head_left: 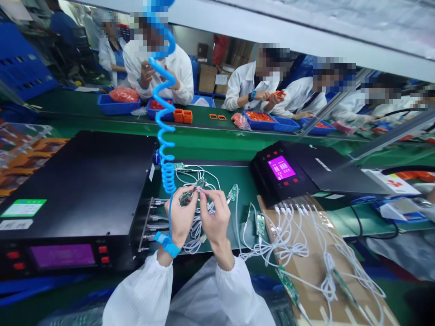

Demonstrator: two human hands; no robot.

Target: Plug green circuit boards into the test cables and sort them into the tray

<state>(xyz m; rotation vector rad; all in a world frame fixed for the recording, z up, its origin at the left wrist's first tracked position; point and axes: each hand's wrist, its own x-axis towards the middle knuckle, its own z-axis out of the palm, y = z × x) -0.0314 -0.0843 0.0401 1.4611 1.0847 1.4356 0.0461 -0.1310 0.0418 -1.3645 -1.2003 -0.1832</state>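
Circuit board [186,198] partly hidden by left hand [181,219]

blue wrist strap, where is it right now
In the head view, the blue wrist strap is left of centre, between the left hand and its white sleeve.
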